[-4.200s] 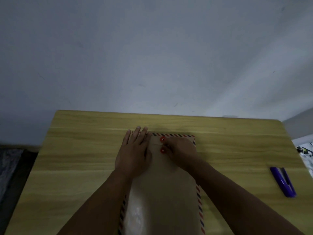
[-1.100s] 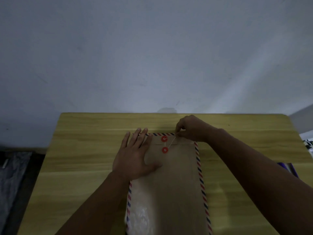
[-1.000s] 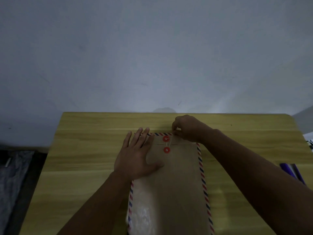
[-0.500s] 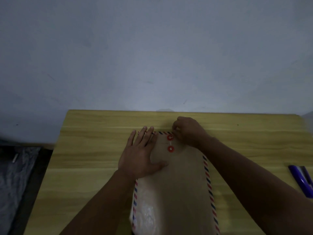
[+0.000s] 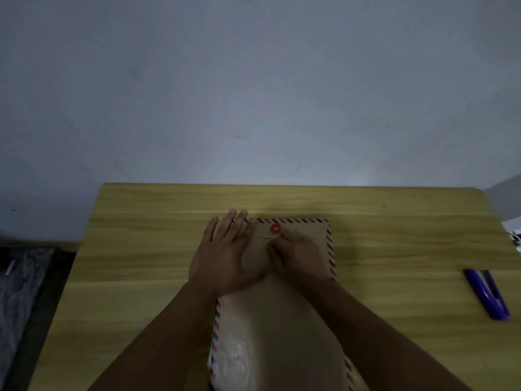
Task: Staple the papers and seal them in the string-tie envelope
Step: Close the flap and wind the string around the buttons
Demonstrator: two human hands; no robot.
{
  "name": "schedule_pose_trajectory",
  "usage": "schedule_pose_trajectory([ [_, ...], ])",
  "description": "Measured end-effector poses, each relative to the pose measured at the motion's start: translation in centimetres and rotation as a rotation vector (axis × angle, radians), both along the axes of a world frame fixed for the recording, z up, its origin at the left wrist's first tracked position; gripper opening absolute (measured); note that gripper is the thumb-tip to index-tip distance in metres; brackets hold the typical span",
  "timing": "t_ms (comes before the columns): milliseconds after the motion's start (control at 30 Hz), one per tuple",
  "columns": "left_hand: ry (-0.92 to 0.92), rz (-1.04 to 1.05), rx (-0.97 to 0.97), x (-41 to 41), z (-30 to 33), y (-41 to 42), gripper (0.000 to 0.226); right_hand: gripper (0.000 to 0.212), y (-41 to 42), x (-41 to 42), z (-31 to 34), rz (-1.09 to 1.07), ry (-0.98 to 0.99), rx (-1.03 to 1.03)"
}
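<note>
A brown string-tie envelope (image 5: 282, 320) with a red-and-blue striped border lies lengthwise on the wooden table (image 5: 141, 249). Its flap is folded down at the far end, and the upper red button (image 5: 275, 228) shows there. My left hand (image 5: 225, 258) lies flat, fingers spread, on the envelope's far left part. My right hand (image 5: 298, 258) rests just below the upper button, fingers curled over the lower button, which is hidden. A thin string runs from the upper button down under those fingers. The papers are not visible.
A purple stapler (image 5: 486, 293) lies near the table's right edge. A grey wall rises behind the table. Dark floor with crumpled plastic (image 5: 19, 292) shows to the left, and a patterned object (image 5: 514, 235) sits past the right edge.
My right hand has come from the envelope's far right corner back toward me and now covers the lower button. My left hand stays flat in place.
</note>
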State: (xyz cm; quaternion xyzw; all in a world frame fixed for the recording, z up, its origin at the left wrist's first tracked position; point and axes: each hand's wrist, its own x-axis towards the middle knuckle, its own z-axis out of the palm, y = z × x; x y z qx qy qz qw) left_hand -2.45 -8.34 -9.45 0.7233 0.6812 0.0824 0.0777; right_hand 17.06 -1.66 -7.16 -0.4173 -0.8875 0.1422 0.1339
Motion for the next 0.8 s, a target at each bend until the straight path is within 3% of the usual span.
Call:
schedule_pose_trajectory([
  [267, 0.015, 0.011, -0.015, 0.0, 0.0, 0.0, 0.105, 0.008, -2.2, 0.2, -0.9, -0.144, 0.198, -0.111],
  [800, 0.009, 0.019, -0.044, 0.1, 0.4, -0.1, 0.11, 0.004, -1.4, 5.4, -1.2, -0.198, 0.176, -0.04],
])
